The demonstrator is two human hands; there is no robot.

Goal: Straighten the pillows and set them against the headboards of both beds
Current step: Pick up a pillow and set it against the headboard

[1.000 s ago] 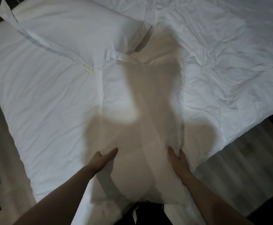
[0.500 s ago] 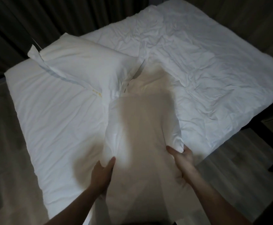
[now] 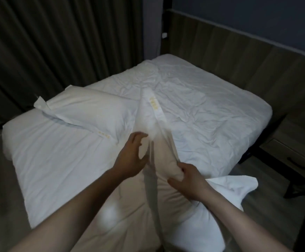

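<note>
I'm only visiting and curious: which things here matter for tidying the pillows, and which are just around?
Part of the job:
- held pillow, lifted, right hand gripping its edge
- left hand, fingers spread beside it
- second pillow, lying on the bed
- bed
- headboard

Just around:
- curtain
- bedside table

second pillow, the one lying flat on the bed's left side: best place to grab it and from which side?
Probably the two short ends of the flat pillow, one hand each, coming from the near long side. It lies on the bed angled, with a loose case flap at its far-left corner; that flap is a weak grip. The right hand holds the raised pillow; the left hand is spread beside it.
</note>
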